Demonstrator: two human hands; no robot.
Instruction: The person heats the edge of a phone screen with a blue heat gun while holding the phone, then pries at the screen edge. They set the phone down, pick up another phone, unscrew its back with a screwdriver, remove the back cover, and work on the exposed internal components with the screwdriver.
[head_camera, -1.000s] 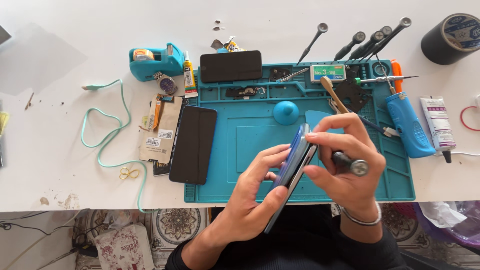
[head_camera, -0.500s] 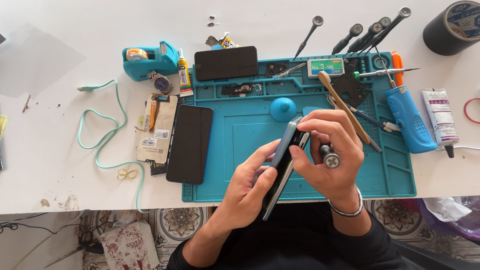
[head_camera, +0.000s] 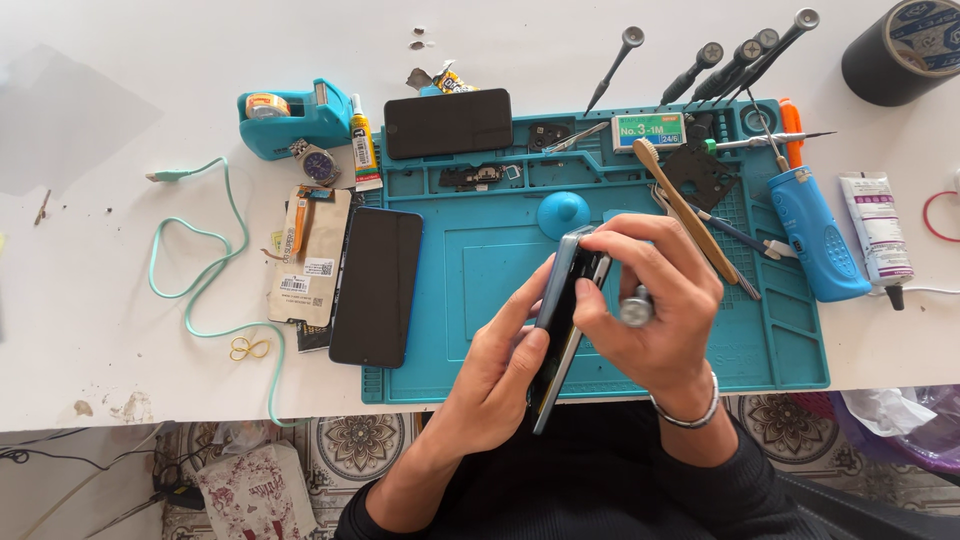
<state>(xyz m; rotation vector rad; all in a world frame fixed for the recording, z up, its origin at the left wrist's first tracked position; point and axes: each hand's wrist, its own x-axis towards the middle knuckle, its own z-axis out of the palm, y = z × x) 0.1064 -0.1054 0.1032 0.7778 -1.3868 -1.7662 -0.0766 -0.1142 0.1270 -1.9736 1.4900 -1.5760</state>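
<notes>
- Since half a second ago, both of my hands have tilted the phone (head_camera: 562, 318) a little more on edge and brought it lower over the mat; the rest of the surface looks unchanged.
- My left hand (head_camera: 497, 375) has its grip clamped on the lower half of the phone, thumb along one face and fingers behind the other.
- My right hand (head_camera: 655, 315) has its grip closed over the top end of the phone, fingertips curled on its upper edge.
- That same right hand also pins a small metal-capped screwdriver (head_camera: 636, 305) against the palm; only its round end shows.
- I see the phone standing on its long edge, above the near middle of the blue work mat (head_camera: 470, 270), with a thin gap between its dark front and its grey-blue back.
- A second dark phone (head_camera: 376, 286) lies flat across the mat's left border, and a third (head_camera: 448, 123) lies beyond the mat's far edge.
- A blue suction cup (head_camera: 563, 212) sits on the mat just beyond the held phone.
- A bamboo toothbrush (head_camera: 688, 212) lies slanted on the mat to the right, near a blue cylindrical tool (head_camera: 812, 237).
- A mint-green cable (head_camera: 205, 265) loops over the white surface (head_camera: 90, 260) at left, with a teal tape dispenser (head_camera: 290, 118) farther back.
</notes>
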